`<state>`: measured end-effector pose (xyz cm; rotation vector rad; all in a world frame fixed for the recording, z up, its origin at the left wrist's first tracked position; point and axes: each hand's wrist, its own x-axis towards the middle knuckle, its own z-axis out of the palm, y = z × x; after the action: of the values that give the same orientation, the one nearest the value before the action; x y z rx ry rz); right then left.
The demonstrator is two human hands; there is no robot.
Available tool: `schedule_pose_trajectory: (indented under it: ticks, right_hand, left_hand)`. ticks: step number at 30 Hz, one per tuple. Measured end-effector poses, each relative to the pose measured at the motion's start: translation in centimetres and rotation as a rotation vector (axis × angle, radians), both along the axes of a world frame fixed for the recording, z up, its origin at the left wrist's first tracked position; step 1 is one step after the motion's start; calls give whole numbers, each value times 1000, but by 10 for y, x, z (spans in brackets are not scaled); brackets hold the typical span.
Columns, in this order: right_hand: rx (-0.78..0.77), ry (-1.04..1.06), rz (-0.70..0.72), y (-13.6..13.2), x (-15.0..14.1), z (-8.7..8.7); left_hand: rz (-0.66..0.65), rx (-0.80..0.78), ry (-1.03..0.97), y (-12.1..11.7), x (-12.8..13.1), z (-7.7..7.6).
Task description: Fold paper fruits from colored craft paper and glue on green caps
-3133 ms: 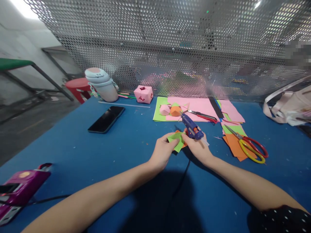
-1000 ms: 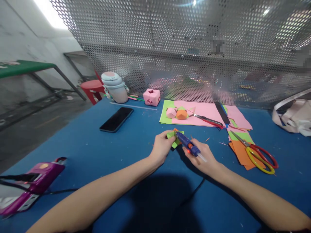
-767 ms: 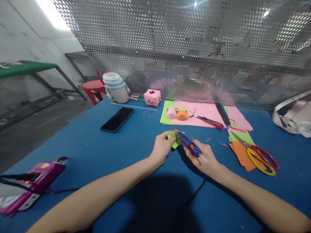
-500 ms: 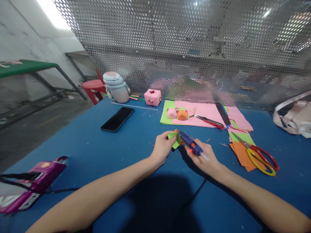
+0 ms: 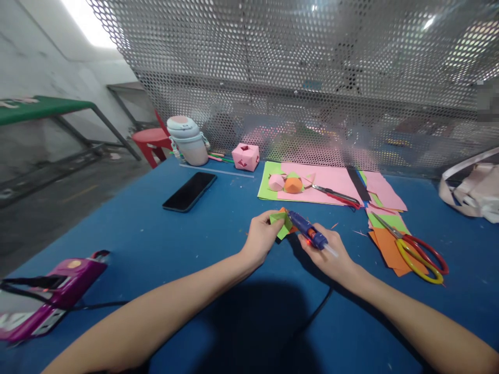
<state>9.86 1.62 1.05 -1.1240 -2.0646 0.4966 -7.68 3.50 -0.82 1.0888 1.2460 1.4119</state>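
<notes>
Between its thumb and fingers, my left hand (image 5: 262,235) pinches a small folded paper piece (image 5: 281,228) in green and orange. My right hand (image 5: 329,252) is wrapped round a blue glue gun (image 5: 306,228) with a red light glowing on it and a clear glue stick poking from its back. The gun's nozzle meets the upper edge of the paper piece; whether glue is coming out is too small to tell. Behind, a pink and an orange folded paper shape (image 5: 293,185) rest on pink and green paper sheets (image 5: 331,176).
Yellow-and-red scissors (image 5: 415,252) lie on orange paper at right; a red-handled cutting tool (image 5: 337,195) lies on the sheets. A phone (image 5: 190,191), a pink paper cube (image 5: 246,157) and a bottle (image 5: 189,143) stand left. A purple power strip (image 5: 74,283) sits near left.
Hardly anything differs. The view has shifted very slightly; both hands, the paper piece and the glue gun keep the same places relative to each other.
</notes>
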Motion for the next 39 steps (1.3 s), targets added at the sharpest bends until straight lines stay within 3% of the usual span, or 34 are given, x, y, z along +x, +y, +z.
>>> schedule_pose_trajectory:
  ticks: [13,33,39]
  right_hand:
    - [-16,-24,67,-2,-2,-2]
    - [5,-5,13,-1,1,0]
    - [-89,85,-3,-2,0,3]
  left_hand:
    - [-22,-8,2,0,1,-2]
    - [-13,-23,-6,1,-2,-2]
    - [-14,-44,-73,2,-2,-2]
